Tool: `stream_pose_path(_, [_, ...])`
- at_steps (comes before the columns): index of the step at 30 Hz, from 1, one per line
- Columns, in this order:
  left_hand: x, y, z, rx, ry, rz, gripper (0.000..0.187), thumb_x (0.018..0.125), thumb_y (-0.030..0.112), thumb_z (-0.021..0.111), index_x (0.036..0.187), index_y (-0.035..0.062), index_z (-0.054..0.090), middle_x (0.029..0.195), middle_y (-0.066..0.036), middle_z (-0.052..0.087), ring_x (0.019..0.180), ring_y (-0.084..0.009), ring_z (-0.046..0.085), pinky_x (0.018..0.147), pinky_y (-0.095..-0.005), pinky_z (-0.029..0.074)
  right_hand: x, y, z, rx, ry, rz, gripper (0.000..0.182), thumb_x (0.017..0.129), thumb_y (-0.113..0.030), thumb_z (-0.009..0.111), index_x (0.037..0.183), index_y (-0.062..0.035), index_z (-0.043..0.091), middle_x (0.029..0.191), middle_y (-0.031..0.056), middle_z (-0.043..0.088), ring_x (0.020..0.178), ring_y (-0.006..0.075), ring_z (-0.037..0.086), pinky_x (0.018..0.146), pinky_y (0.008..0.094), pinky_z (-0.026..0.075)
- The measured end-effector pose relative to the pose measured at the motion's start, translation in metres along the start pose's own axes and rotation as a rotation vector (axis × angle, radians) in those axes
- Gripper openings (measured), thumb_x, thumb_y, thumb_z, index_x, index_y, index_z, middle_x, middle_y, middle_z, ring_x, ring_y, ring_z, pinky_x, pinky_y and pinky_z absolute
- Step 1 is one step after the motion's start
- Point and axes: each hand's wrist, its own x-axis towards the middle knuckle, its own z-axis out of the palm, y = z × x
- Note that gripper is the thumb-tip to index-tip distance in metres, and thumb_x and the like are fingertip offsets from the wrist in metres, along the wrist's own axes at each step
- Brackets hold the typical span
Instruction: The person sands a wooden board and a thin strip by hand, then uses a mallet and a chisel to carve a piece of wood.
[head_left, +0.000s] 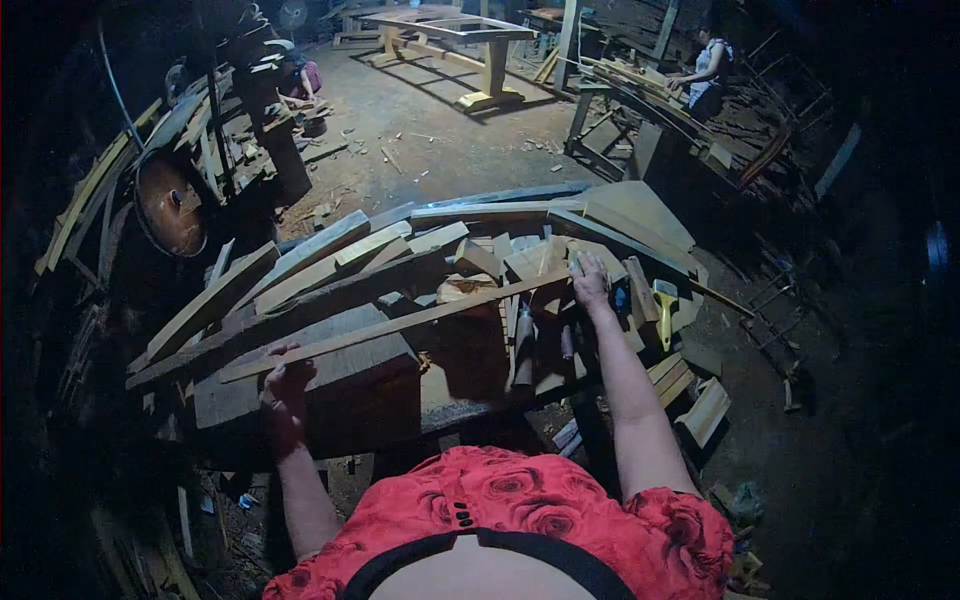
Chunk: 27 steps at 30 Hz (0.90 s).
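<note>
Your left hand [286, 382] pinches the wooden strip [400, 325] near its left end; your right hand [590, 280] closes on its right end. The strip spans diagonally above the large block [355, 368]. A yellow-handled brush [665, 318] lies right of your right hand.

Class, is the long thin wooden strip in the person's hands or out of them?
In: the left hand holds the wooden strip near one end, and the right hand holds it at the other.
</note>
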Motion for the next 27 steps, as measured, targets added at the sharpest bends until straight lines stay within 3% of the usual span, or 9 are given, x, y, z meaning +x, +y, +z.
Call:
stream_pose_path(8, [0.003, -0.013, -0.044, 0.169, -0.005, -0.061, 0.043, 0.083, 0.027, 0.054, 0.116, 0.0018, 0.044, 0.109, -0.013, 0.055, 0.098, -0.0219, 0.055, 0.087, -0.0370, 0.044, -0.084, -0.204, -0.055, 0.223, -0.160, -0.399, 0.023, 0.080, -0.020, 0.056, 0.097, -0.0055, 0.061, 0.100, 0.0158, 0.060, 0.098, 0.0342, 0.054, 0.087, 0.0406, 0.040])
stream_pose_path(10, [0.000, -0.009, -0.036, 0.598, -0.068, 0.061, 0.036, 0.090, 0.027, 0.045, 0.112, -0.0007, 0.051, 0.114, -0.016, 0.054, 0.104, -0.0260, 0.053, 0.094, -0.0379, 0.039, -0.129, -0.256, -0.030, 0.335, -0.004, -0.646, 0.035, 0.081, -0.025, 0.055, 0.111, -0.0081, 0.056, 0.118, 0.0145, 0.053, 0.114, 0.0295, 0.045, 0.098, 0.0436, 0.030])
stream_pose_path(12, [-0.006, -0.020, -0.049, 0.059, -0.151, -0.091, 0.032, 0.090, 0.022, 0.043, 0.111, -0.0008, 0.052, 0.114, -0.015, 0.055, 0.106, -0.0244, 0.053, 0.094, -0.0391, 0.040, -0.155, -0.309, -0.047, 0.231, -0.221, -0.749, 0.045, 0.079, -0.024, 0.056, 0.122, -0.0117, 0.049, 0.131, 0.0126, 0.041, 0.121, 0.0290, 0.039, 0.102, 0.0447, 0.024])
stream_pose_path(14, [-0.003, -0.019, -0.047, 0.289, -0.220, -0.033, 0.031, 0.090, 0.021, 0.044, 0.110, -0.0007, 0.053, 0.114, -0.012, 0.055, 0.105, -0.0205, 0.053, 0.093, -0.0349, 0.041, -0.167, -0.345, -0.027, 0.321, -0.304, -0.929, 0.050, 0.074, -0.023, 0.058, 0.123, -0.0127, 0.048, 0.132, 0.0129, 0.040, 0.121, 0.0311, 0.038, 0.101, 0.0451, 0.024])
stream_pose_path(15, [0.004, 0.005, -0.036, 1.176, -0.290, -0.127, 0.030, 0.091, 0.020, 0.043, 0.112, 0.0000, 0.053, 0.113, -0.009, 0.056, 0.101, -0.0179, 0.054, 0.090, -0.0308, 0.041, -0.167, -0.359, -0.010, 0.395, -0.331, -1.010, 0.052, 0.072, -0.022, 0.058, 0.123, -0.0127, 0.048, 0.131, 0.0136, 0.042, 0.120, 0.0324, 0.039, 0.101, 0.0452, 0.025])
stream_pose_path(16, [-0.012, -0.009, -0.038, 0.737, -0.084, 0.010, 0.039, 0.085, 0.029, 0.050, 0.111, 0.0007, 0.055, 0.109, -0.011, 0.058, 0.102, -0.0191, 0.054, 0.089, -0.0313, 0.041, -0.168, -0.379, -0.011, 0.455, -0.395, -1.028, 0.053, 0.071, -0.018, 0.057, 0.123, -0.0120, 0.047, 0.128, 0.0145, 0.044, 0.119, 0.0328, 0.040, 0.099, 0.0443, 0.028])
stream_pose_path(17, [-0.021, -0.005, -0.039, 1.137, 0.071, -0.194, 0.036, 0.086, 0.028, 0.050, 0.110, 0.0028, 0.055, 0.107, -0.015, 0.058, 0.100, -0.0230, 0.054, 0.088, -0.0345, 0.041, -0.170, -0.404, -0.029, 0.489, -0.417, -1.030, 0.051, 0.073, -0.015, 0.057, 0.123, -0.0107, 0.047, 0.126, 0.0160, 0.046, 0.115, 0.0335, 0.043, 0.095, 0.0422, 0.033])
stream_pose_path(25, [-0.039, -0.005, -0.083, 0.942, 0.251, 0.016, 0.032, 0.088, 0.025, 0.048, 0.109, 0.0034, 0.055, 0.106, -0.019, 0.057, 0.100, -0.0275, 0.055, 0.087, -0.0352, 0.042, -0.180, -0.467, -0.029, 0.472, -0.579, -0.899, 0.038, 0.080, -0.026, 0.053, 0.112, -0.0038, 0.049, 0.115, 0.0156, 0.050, 0.107, 0.0329, 0.048, 0.088, 0.0413, 0.039])
stream_pose_path(27, [-0.040, -0.002, -0.077, 0.905, 0.271, 0.036, 0.032, 0.088, 0.025, 0.047, 0.109, 0.0028, 0.055, 0.106, -0.019, 0.057, 0.100, -0.0279, 0.055, 0.087, -0.0357, 0.043, -0.184, -0.452, -0.013, 0.412, -0.270, -1.071, 0.039, 0.084, -0.030, 0.050, 0.117, -0.0084, 0.048, 0.120, 0.0115, 0.050, 0.109, 0.0300, 0.049, 0.089, 0.0411, 0.039])
